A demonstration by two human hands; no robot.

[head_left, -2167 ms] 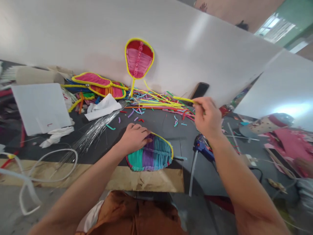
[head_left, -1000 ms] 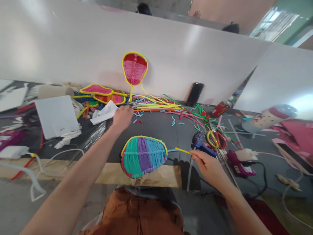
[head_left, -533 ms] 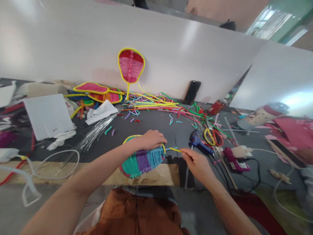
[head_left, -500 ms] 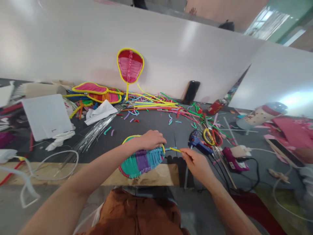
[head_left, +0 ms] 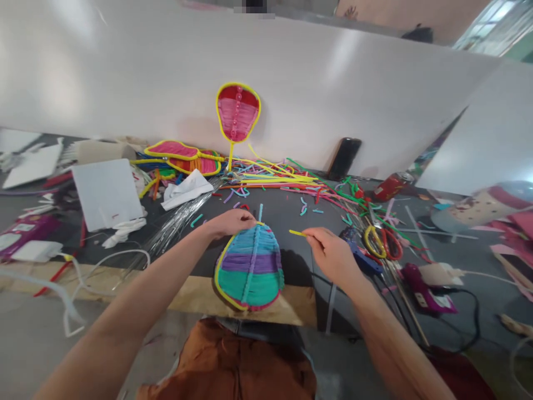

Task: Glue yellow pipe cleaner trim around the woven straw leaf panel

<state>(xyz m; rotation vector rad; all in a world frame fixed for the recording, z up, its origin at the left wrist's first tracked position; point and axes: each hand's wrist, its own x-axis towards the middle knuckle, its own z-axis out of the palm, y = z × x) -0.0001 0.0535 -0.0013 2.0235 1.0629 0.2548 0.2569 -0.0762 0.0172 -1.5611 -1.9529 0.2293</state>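
Note:
My left hand (head_left: 238,222) pinches the narrow top end of a paddle-shaped pipe-cleaner piece (head_left: 250,283), banded blue, purple and green. Yellow pipe cleaner edges its left side, pink shows along the lower right rim, and a light-blue rib runs down the middle. From its tip a short light-blue stem (head_left: 261,212) points away from me. To the right, apart from the piece, my right hand (head_left: 331,253) is closed on a yellow pipe cleaner (head_left: 297,232), whose short end sticks out leftward. Whether that strip joins the edging, I cannot tell.
A pink-and-red paddle (head_left: 238,114) with yellow edging stands at the back. Pipe cleaners (head_left: 278,179) lie heaped behind. On the right are a blue glue gun (head_left: 365,258), scissors (head_left: 391,244), a phone (head_left: 345,158) and a red can (head_left: 391,186). A white box (head_left: 107,194) stands left.
The banded piece has turned so its narrow end points away from me. My left hand has moved from lying over it to pinching its tip. My right hand with the yellow strip is farther from the stem.

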